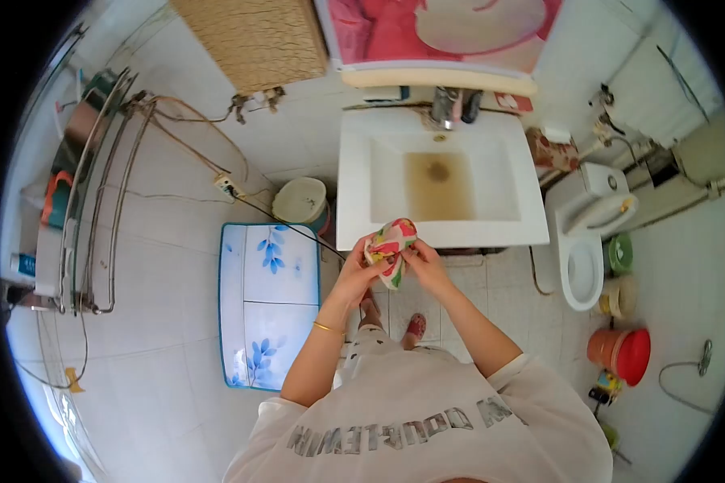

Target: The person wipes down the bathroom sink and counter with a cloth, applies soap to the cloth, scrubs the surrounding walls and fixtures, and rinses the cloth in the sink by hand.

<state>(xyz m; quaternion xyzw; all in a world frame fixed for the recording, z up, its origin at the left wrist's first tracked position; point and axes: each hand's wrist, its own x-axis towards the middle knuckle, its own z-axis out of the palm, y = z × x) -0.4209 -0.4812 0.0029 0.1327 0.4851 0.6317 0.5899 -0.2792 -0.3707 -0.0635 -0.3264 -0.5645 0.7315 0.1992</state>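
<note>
Both my hands hold a small floral cloth item (393, 245), patterned in red, yellow, green and cream. It looks bunched or folded, and I cannot make out its exact kind. My left hand (358, 272) has its fingers closed on the left side of it. On the opposite side, my right hand (426, 266) grips it with thumb and fingers. The cloth is held just in front of the near rim of a white sink (354, 229). Brownish water (437, 193) lies in the basin.
A metal faucet (443, 109) stands behind the basin. Left of the sink are a pale bucket (300, 200) and a blue-flowered, white-topped appliance (278, 322). On the right, a toilet (582, 270) and a red bucket (618, 354) stand along the wall. A metal rack (97, 201) hangs far left.
</note>
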